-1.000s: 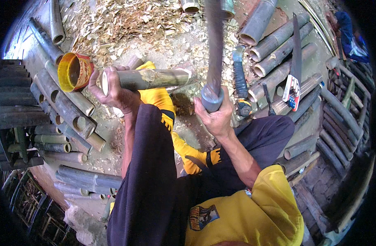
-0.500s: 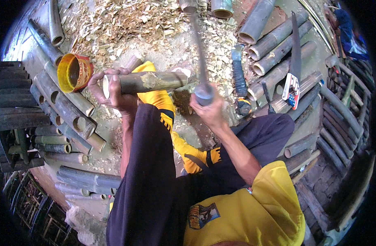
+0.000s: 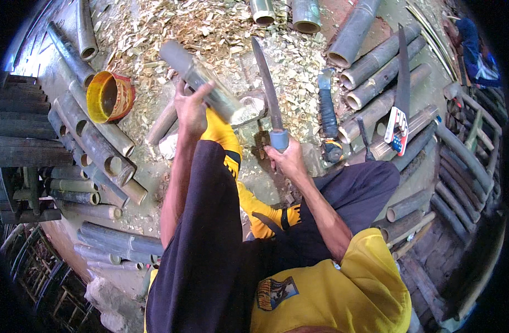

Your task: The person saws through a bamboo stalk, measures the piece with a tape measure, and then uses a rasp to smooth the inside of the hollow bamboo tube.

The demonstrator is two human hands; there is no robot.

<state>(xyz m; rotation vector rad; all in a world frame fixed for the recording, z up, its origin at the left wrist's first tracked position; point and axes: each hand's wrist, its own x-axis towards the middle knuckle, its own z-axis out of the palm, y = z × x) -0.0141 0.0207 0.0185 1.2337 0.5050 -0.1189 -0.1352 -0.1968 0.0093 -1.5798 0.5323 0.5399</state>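
Note:
My left hand (image 3: 191, 111) grips a short bamboo piece (image 3: 209, 87), tilted and smeared by motion. Its near end hangs by a pale stone block (image 3: 249, 110), just beyond my yellow-shod foot (image 3: 218, 130); whether they touch I cannot tell. In my right hand (image 3: 289, 160) is a long knife (image 3: 270, 86), its blade pointing away from me and a grey-blue collar at the handle. Blade and bamboo are apart. Close to the right hand lie a blade tool with a dark wrapped handle (image 3: 327, 108) and a small black-and-yellow object (image 3: 332, 151).
Wood chips (image 3: 210, 25) cover the far ground. A yellow-and-red bucket (image 3: 126, 97) stands at the left among bamboo tubes (image 3: 99, 145). More tubes (image 3: 371, 105) lie at the right, with a handsaw (image 3: 402, 72) across them and a thin dark tool (image 3: 364, 133) nearby.
The bamboo has swung from nearly level to a steep tilt, its far end now up and left. My right hand has lowered the knife slightly toward me, and the blade is less blurred.

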